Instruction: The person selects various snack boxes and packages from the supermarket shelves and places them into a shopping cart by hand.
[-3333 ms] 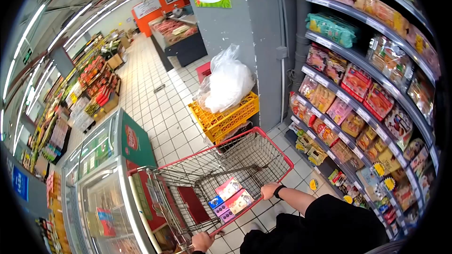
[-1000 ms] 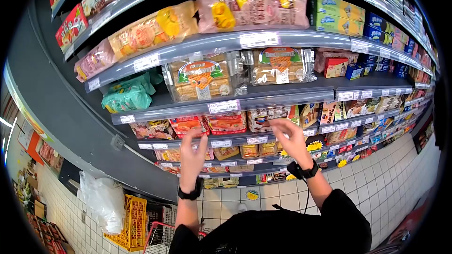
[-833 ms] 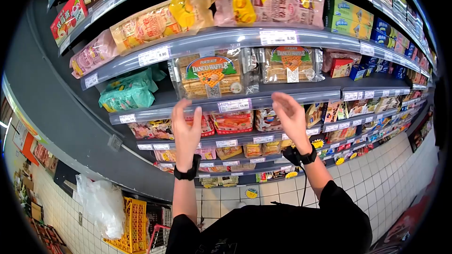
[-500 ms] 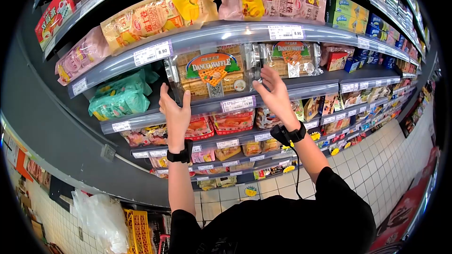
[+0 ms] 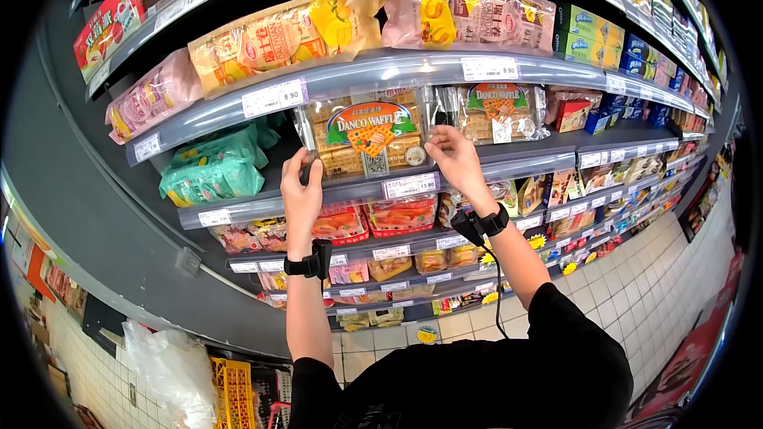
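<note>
A clear-wrapped Danco Waffle package (image 5: 369, 131) stands at the front of the middle shelf, upright, its printed label facing me. My left hand (image 5: 302, 199) is at its lower left corner, thumb and fingers curled closed on the wrapper's edge. On the opposite side, my right hand (image 5: 457, 165) pinches the right edge with thumb and fingers bent together. Fingertips are partly hidden against the wrapper. Just right of it stands a second waffle package (image 5: 497, 111), untouched. To the left lies a green bag of packaged food (image 5: 214, 171).
Above are long bags of Swiss rolls (image 5: 286, 36) on the upper shelf. A shelf edge with a price tag (image 5: 411, 186) runs below the package. Red food packs (image 5: 401, 217) fill the shelf beneath. A yellow crate (image 5: 232, 393) and white plastic bag (image 5: 171, 373) are at lower left.
Both hands have closed in from beside the waffle package onto its edges, their fingers bending from spread to pinched. The whole view has shifted slightly, with the shelves lower in the picture.
</note>
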A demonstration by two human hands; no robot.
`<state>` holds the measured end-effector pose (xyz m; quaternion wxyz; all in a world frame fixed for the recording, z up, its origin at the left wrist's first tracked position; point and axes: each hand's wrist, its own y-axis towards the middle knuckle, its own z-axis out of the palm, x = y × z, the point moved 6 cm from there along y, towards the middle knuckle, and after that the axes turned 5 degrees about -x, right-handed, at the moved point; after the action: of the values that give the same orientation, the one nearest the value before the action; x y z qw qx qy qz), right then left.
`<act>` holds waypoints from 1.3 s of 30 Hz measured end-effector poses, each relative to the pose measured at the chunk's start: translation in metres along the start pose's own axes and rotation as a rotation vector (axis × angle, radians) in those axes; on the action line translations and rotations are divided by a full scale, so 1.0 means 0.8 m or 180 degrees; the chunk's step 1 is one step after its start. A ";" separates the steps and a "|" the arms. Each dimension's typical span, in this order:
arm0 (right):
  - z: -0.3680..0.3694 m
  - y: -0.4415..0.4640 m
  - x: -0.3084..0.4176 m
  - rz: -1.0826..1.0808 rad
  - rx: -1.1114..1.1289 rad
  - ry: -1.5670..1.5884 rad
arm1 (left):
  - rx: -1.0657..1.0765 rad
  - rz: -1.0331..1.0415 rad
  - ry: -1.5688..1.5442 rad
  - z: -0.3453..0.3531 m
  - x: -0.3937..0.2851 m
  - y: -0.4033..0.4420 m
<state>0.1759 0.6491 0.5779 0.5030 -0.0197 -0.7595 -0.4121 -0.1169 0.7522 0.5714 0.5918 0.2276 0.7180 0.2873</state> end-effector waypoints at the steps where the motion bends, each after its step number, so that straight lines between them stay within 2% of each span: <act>1: -0.001 0.001 0.000 -0.0014 -0.0011 0.0020 | -0.0010 -0.0099 -0.0197 0.001 0.001 0.001; 3: -0.005 0.002 0.000 0.0089 -0.0141 0.0246 | 0.0051 -0.0117 -0.0248 0.004 -0.005 0.000; 7: -0.025 0.002 0.024 0.0018 -0.0358 0.0574 | -0.0035 0.0272 -0.0301 0.005 -0.038 -0.001; 11: -0.053 -0.013 0.036 0.0153 -0.0268 0.0681 | -0.0108 0.0025 -0.0430 0.001 -0.081 -0.027; 13: -0.070 -0.034 0.038 0.0268 -0.0118 0.0922 | -0.0184 0.0206 -0.0162 -0.004 -0.097 -0.052; 15: -0.092 -0.061 0.038 0.0317 0.0032 0.0879 | -0.0261 -0.0065 -0.0126 -0.005 -0.125 -0.087; 16: -0.102 -0.074 0.032 0.0329 0.0132 0.1002 | -0.0248 -0.0417 -0.0086 -0.005 -0.134 -0.106; 17: -0.112 -0.084 0.026 0.0472 0.0155 0.1201 | -0.0278 0.0101 0.0155 -0.004 -0.119 -0.120; 19: -0.136 -0.107 0.024 0.0567 0.0229 0.1415 | -0.0275 -0.0499 -0.0382 0.002 -0.141 -0.162; 23: -0.181 -0.143 0.007 0.0907 0.0508 0.1617 | -0.0196 -0.0610 -0.0289 0.017 -0.173 -0.226; 25: -0.205 -0.158 0.004 0.0654 0.0386 0.1781 | -0.0357 -0.0592 -0.0264 0.023 -0.197 -0.259; 26: -0.213 -0.167 0.000 0.0941 0.0580 0.1733 | -0.0401 -0.0744 -0.0323 0.024 -0.201 -0.275; 30: -0.244 -0.208 -0.010 0.1059 0.0627 0.1929 | -0.0610 -0.1142 -0.0171 0.021 -0.234 -0.354; 33: -0.261 -0.262 -0.027 0.1475 0.0928 0.1701 | -0.0675 -0.1412 0.0242 0.010 -0.257 -0.425; 34: -0.259 -0.283 -0.041 0.1600 0.1244 0.1791 | -0.0688 -0.1520 0.0217 0.008 -0.265 -0.447; 35: -0.262 -0.294 -0.039 0.1411 0.1567 0.1515 | -0.0635 -0.1518 0.0231 0.005 -0.266 -0.466; 37: -0.263 -0.321 -0.023 0.1531 0.1804 0.1501 | -0.0681 -0.1659 0.0407 -0.009 -0.281 -0.508; 39: -0.270 -0.346 -0.019 0.1348 0.2060 0.1032 | -0.0687 -0.1756 0.0556 -0.025 -0.300 -0.544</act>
<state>0.2222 0.3331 0.4317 0.6698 0.0487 -0.7400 -0.0375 -0.0840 0.2714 0.4500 0.6043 -0.0656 0.7661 0.2088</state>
